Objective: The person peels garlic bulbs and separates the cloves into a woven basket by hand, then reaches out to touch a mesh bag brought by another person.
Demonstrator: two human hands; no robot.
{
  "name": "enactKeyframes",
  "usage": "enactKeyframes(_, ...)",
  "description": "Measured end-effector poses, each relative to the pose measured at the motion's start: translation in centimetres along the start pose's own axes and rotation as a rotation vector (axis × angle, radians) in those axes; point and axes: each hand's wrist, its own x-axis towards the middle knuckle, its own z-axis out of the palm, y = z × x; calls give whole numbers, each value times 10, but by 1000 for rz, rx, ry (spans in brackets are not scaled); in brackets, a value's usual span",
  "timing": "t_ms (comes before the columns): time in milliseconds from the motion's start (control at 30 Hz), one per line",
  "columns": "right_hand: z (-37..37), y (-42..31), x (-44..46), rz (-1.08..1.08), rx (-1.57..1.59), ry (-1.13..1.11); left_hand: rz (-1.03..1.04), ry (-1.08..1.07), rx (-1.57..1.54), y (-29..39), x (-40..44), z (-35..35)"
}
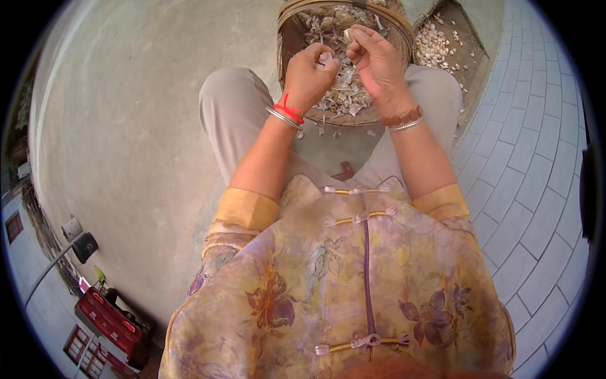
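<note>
My left hand (pixel 309 72), with a red string and a silver bangle at the wrist, is closed around pale garlic pieces (pixel 326 60) with papery skin; how many is hidden by the fingers. To its right and slightly higher, my right hand (pixel 377 63) pinches a garlic clove (pixel 348 35) between thumb and fingertips. Both hands are apart from each other, over a woven basket (pixel 282 57) between my knees. Inside it lie loose garlic skins (pixel 346 95) and dry garlic heads. A brown beaded bracelet and a silver bangle circle my right wrist.
Beside the basket, on the right, a woven scoop-shaped tray (pixel 470 38) holds many peeled-looking garlic cloves (pixel 432 47). Scraps of skin lie on the concrete floor (pixel 139 126) below the basket. Grey tiles (pixel 524 158) run along the right. A red vehicle (pixel 110 322) stands at lower left.
</note>
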Motion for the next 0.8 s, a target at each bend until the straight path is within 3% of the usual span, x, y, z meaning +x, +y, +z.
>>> enactKeyframes(67,2,-3,-1,-21,-60,19,30,46,-83,-1,5,3)
enactKeyframes(133,2,-2,-3,-53,-323,-34,60,89,-166,4,6,2)
enactKeyframes(333,11,5,-12,-76,-354,-46,97,-7,-244,6,4,2)
enactKeyframes(467,11,3,-13,-109,-414,-64,77,-51,-468,5,3,2)
enactKeyframes(533,12,1,-13,-74,-271,-86,66,-63,-554,6,3,1)
enactKeyframes(600,7,0,-9,-8,-100,-126,-83,-122,-752,11,3,-1)
enactKeyframes(800,-6,-3,4,177,354,-262,-140,-176,-967,26,-2,-4)
